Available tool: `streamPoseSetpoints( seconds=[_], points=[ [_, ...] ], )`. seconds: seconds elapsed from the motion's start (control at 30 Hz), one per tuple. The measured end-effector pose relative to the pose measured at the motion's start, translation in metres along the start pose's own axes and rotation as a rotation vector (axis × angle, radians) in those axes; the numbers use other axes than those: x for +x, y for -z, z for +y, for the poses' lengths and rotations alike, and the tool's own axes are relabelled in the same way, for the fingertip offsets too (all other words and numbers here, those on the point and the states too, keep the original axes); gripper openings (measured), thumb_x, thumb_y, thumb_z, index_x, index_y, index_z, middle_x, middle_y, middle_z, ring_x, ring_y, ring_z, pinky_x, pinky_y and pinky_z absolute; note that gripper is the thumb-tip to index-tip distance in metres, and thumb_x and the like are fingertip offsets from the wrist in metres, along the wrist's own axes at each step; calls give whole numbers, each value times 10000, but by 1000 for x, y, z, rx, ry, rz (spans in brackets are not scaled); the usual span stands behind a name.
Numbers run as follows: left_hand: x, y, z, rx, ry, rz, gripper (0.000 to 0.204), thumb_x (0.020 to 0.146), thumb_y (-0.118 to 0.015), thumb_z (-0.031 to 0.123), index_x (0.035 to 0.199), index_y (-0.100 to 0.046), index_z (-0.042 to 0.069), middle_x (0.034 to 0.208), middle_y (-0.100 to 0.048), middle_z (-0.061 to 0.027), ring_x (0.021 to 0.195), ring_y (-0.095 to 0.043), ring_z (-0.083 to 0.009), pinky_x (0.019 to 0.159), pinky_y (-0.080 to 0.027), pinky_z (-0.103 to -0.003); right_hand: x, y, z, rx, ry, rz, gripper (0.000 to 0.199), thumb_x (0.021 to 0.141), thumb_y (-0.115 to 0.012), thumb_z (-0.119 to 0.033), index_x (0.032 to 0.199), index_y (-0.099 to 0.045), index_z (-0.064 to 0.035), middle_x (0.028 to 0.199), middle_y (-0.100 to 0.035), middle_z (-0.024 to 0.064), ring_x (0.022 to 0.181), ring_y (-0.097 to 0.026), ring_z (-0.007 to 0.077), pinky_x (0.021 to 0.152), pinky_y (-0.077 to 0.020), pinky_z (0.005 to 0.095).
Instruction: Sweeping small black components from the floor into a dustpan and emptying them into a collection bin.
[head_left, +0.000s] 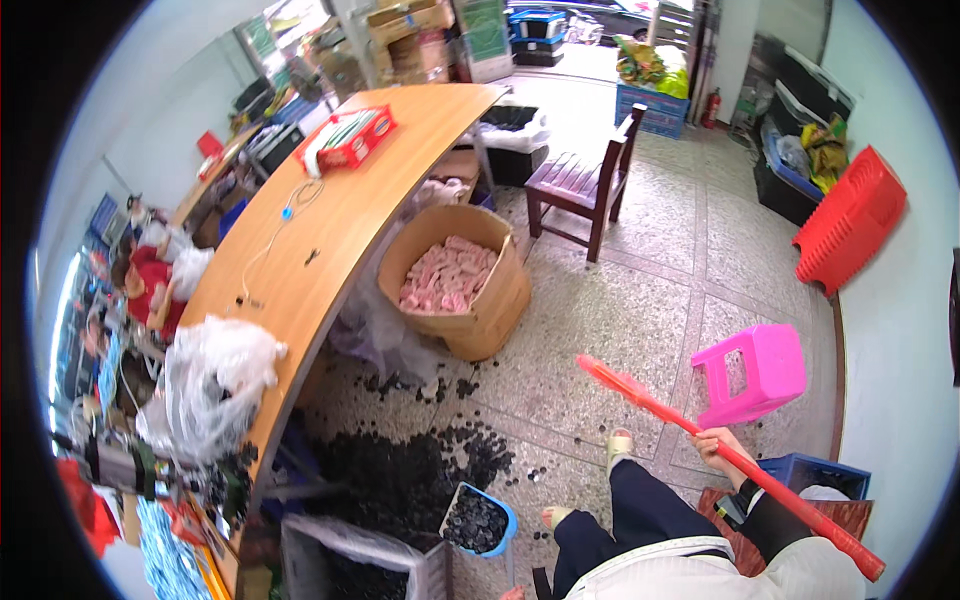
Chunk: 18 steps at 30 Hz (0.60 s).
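Note:
My right hand (715, 446) is closed around a long red pole (752, 476). The pole slants across the front of my body, its flatter, lighter red end pointing forward over the floor. Only a small bit of my left hand (513, 593) shows at the lower edge, and its fingers are hidden. Just ahead of it stands a light-blue open container (510, 522) filled with small black discs (474, 518). A wide spread of black discs (390, 475) covers the floor beyond, with loose ones scattered around its edge.
A curved wooden table (390, 150) runs along the left. Beside it stands a cardboard box (500, 305) of pink pieces. A grey bin (430, 565) sits nearby. To the right are a pink stool (770, 370), a blue crate (850, 480) and a dark wooden chair (612, 175) farther off.

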<state>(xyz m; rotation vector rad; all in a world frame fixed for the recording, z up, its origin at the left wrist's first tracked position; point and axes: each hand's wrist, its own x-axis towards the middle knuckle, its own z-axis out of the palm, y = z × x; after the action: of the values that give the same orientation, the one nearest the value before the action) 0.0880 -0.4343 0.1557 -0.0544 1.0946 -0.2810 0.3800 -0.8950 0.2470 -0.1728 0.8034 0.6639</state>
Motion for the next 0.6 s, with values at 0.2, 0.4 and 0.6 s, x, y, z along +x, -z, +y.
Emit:
streamPoseSetpoints(
  seconds=[0.2,0.4,0.6],
  points=[
    [51,-38,6,-159,259,-25,159,853,-406,100,974,-414,-4,644,-363,-5,507,-374,-88,444,-323,-219,-10,40,-58,122,25,49,142,791,-427,20,915,-367,52,587,-383,1,378,-361,43,327,-309,144],
    [105,-90,15,-188,505,-20,106,865,-353,50,908,-382,-43,504,-286,14,357,-319,-75,304,-278,-204,-30,62,-120,143,111,92,210,772,-433,29,967,-374,80,637,-397,23,382,-370,37,316,-293,143],
    [151,-268,-61,140,420,167,172,894,-321,86,726,-341,53,516,-310,9,323,-277,-57,272,-259,-183,-40,90,-180,209,150,18,256,775,-423,28,1019,-378,89,617,-396,13,393,-374,31,322,-307,141]
  ],
)
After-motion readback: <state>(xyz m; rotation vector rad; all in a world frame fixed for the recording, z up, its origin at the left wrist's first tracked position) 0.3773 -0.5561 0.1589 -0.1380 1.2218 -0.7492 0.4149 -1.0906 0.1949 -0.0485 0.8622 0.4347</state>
